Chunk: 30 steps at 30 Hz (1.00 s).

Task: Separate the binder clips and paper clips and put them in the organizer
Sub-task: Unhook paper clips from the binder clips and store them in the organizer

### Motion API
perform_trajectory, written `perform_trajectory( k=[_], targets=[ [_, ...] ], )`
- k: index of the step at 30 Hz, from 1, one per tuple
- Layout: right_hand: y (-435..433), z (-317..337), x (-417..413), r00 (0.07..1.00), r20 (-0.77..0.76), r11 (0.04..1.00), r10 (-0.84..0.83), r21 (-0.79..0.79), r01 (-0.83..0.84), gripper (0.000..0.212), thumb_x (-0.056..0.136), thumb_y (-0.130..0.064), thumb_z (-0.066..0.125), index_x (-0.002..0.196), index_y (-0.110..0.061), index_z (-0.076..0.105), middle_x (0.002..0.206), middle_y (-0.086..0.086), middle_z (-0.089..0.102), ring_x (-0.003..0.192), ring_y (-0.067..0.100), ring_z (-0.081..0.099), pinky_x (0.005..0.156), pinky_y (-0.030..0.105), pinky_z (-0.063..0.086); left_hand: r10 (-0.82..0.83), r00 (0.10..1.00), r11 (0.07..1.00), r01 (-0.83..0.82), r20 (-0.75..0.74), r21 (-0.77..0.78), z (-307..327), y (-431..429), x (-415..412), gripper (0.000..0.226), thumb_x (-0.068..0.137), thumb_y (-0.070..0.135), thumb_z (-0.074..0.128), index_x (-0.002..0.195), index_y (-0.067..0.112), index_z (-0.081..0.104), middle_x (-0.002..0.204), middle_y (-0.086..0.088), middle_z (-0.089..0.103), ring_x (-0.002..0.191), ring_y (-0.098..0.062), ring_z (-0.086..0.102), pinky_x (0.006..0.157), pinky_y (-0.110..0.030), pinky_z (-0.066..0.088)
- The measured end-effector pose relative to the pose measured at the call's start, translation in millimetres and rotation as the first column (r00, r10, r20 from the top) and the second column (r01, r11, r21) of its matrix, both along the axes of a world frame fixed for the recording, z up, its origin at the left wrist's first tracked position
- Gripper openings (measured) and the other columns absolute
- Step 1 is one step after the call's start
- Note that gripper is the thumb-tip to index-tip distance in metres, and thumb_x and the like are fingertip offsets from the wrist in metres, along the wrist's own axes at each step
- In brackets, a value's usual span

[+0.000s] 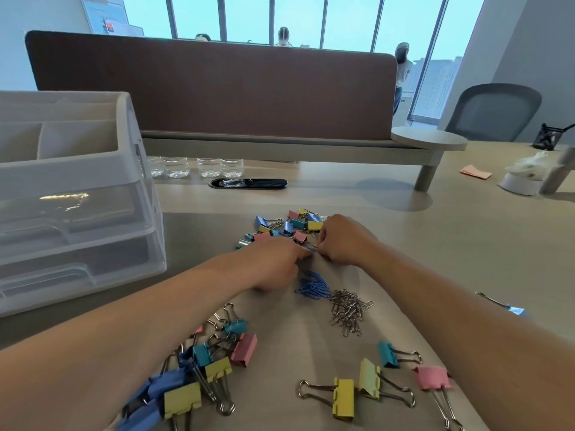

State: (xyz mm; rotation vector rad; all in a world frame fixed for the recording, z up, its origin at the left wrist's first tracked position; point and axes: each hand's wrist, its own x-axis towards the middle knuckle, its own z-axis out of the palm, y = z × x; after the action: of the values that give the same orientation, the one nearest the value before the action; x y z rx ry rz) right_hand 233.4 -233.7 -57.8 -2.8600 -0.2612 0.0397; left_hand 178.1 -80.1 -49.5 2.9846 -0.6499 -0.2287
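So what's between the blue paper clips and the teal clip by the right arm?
A heap of silver paper clips lies between the blue paper clips and the teal clip, seen in the head view.

Bright window daylight, soft shadows, wide-angle distortion

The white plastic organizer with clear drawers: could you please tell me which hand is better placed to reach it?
Left. The white plastic organizer stands on the side of the left hand; the right hand would cross over the clip piles. Both pinch a small metal clip.
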Motion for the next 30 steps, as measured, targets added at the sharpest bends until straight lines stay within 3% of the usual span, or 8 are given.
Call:
perform_trajectory(
  k=[3, 6, 12, 15, 19, 23, 27, 30],
  targets=[
    [-5.3, 2.6, -5.4, 1.0, -0.015, 1.0, -0.009, -0.024, 0.009, 0.007, 0.084, -0.013, 0.058, 0.08, -0.01, 0.062, 0.071, 0.004, 0.058, 0.068, 0.019, 0.057, 0.053, 0.03, 0.044, -0.004, 1.0, 1.0, 0.004, 0.001, -0.017, -1.7, 2.7, -1.1, 0.054, 0.094, 0.01, 0.039, 0.144, 0.03, 0.044, 0.132, -0.002, 0.057, 0.123, -0.024, 0.051, 0.099, -0.035, 0.044],
    [-14.2, 7.4, -11.1, 0.998, -0.06, 0.999, -0.011, -0.031, 0.009, 0.01, 0.084, -0.013, 0.06, 0.085, -0.008, 0.069, 0.082, 0.007, 0.066, 0.078, 0.022, 0.065, 0.064, 0.037, 0.055, 0.027, 1.0, 0.998, -0.028, -0.006, -0.05, -4.0, 5.8, 1.0, 0.046, 0.093, 0.01, 0.04, 0.135, 0.024, 0.052, 0.128, -0.003, 0.059, 0.119, -0.025, 0.055, 0.096, -0.038, 0.047],
    [-31.4, 16.8, -23.6, 0.992, -0.128, 0.998, -0.003, -0.055, -0.004, 0.021, 0.084, -0.018, 0.061, 0.101, -0.009, 0.07, 0.097, 0.01, 0.07, 0.092, 0.029, 0.067, 0.083, 0.039, 0.056, 0.061, 0.998, 0.998, -0.061, -0.006, -0.029, 0.8, -1.6, 0.7, 0.056, 0.1, 0.014, 0.039, 0.152, 0.029, 0.026, 0.149, -0.006, 0.043, 0.132, -0.026, 0.045, 0.104, -0.036, 0.039],
    [-31.3, 15.4, -27.0, 0.993, -0.117, 0.999, 0.008, -0.035, -0.013, 0.021, 0.085, -0.017, 0.058, 0.1, -0.009, 0.07, 0.097, 0.011, 0.07, 0.092, 0.029, 0.067, 0.083, 0.04, 0.056, 0.059, 0.998, 0.998, -0.059, -0.03, 0.024, 1.4, -7.4, 5.1, 0.056, 0.097, 0.011, 0.04, 0.148, 0.033, 0.034, 0.144, -0.004, 0.049, 0.125, -0.022, 0.05, 0.099, -0.034, 0.043],
    [-31.4, 13.2, -34.2, 0.994, -0.089, 0.998, 0.062, -0.018, -0.064, 0.017, 0.087, -0.013, 0.06, 0.089, -0.003, 0.073, 0.092, 0.012, 0.071, 0.087, 0.026, 0.068, 0.077, 0.04, 0.058, 0.019, 1.0, 0.997, -0.019, -0.009, 0.069, 1.9, -9.3, 3.1, 0.062, 0.097, 0.009, 0.039, 0.149, 0.041, 0.029, 0.147, 0.0, 0.046, 0.128, -0.021, 0.048, 0.099, -0.033, 0.045],
    [-38.8, 19.3, -48.9, 0.989, -0.105, 0.995, 0.099, 0.001, -0.1, 0.005, 0.086, -0.012, 0.07, 0.081, -0.013, 0.072, 0.072, -0.007, 0.063, 0.065, 0.006, 0.057, 0.06, 0.021, 0.047, 0.002, 1.0, 1.0, -0.001, -0.015, 0.025, 0.6, -2.7, -7.7, 0.055, 0.099, 0.013, 0.041, 0.146, 0.041, 0.036, 0.15, -0.001, 0.043, 0.132, -0.021, 0.045, 0.098, -0.028, 0.039],
    [-41.9, 23.6, -65.2, 0.983, -0.146, 0.993, 0.111, -0.022, -0.116, 0.002, 0.086, -0.014, 0.072, 0.086, -0.016, 0.073, 0.068, -0.012, 0.06, 0.064, 0.004, 0.055, 0.066, 0.023, 0.048, -0.032, 0.999, 0.997, 0.03, -0.029, -0.066, 0.4, -0.4, -22.9, 0.046, 0.101, 0.018, 0.041, 0.143, 0.034, 0.046, 0.14, 0.003, 0.051, 0.12, -0.015, 0.051, 0.084, -0.02, 0.035],
    [-41.6, 27.3, -76.1, 0.984, -0.148, 0.992, 0.097, -0.067, -0.108, 0.008, 0.086, -0.011, 0.069, 0.09, -0.013, 0.076, 0.076, -0.007, 0.065, 0.073, 0.009, 0.058, 0.067, 0.025, 0.05, -0.026, 1.0, 0.994, 0.026, -0.005, -0.104, 0.2, -1.5, -31.2, 0.042, 0.102, 0.018, 0.038, 0.139, 0.032, 0.051, 0.125, -0.001, 0.048, 0.108, -0.017, 0.052, 0.081, -0.023, 0.037]
  ],
)
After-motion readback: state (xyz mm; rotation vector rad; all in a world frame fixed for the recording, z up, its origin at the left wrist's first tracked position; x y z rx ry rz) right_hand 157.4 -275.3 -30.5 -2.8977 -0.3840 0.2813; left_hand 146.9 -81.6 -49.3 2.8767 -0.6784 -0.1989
